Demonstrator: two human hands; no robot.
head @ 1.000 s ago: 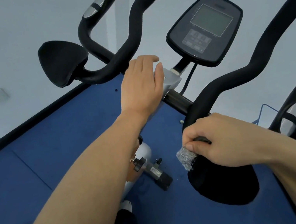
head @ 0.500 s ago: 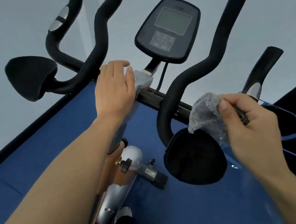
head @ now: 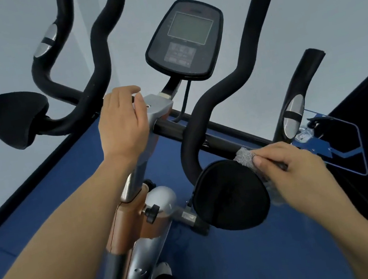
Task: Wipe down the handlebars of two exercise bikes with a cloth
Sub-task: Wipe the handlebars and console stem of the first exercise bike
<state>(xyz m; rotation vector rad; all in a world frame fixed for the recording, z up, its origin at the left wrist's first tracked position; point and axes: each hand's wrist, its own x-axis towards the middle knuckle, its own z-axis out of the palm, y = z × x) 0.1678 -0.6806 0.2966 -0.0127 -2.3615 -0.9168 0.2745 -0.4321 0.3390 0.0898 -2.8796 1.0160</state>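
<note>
An exercise bike's black handlebars point(head: 210, 101) curve up on both sides of a grey console point(head: 186, 40). My right hand point(head: 289, 168) grips a grey fluffy cloth point(head: 244, 156) wrapped round the black crossbar point(head: 214, 138), just behind the right elbow pad point(head: 230, 197). My left hand point(head: 123, 125) rests on the silver stem clamp point(head: 157, 108) at the centre, fingers curved over its top. The left elbow pad point(head: 14, 118) and left handlebar point(head: 98, 75) are untouched. Silver pulse sensors sit on the outer grips point(head: 293, 114).
The bike's silver and orange frame point(head: 132, 232) with adjustment knobs runs down between my arms. Blue floor point(head: 257, 260) meets a pale wall at a black skirting. A dark machine with a blue-edged panel point(head: 348, 149) stands at the right. My shoe point(head: 162, 270) shows below.
My right hand with the cloth moved from the right handlebar's lower bend, lifted off, then settled on the crossbar behind the elbow pad. The left hand stayed on the stem.
</note>
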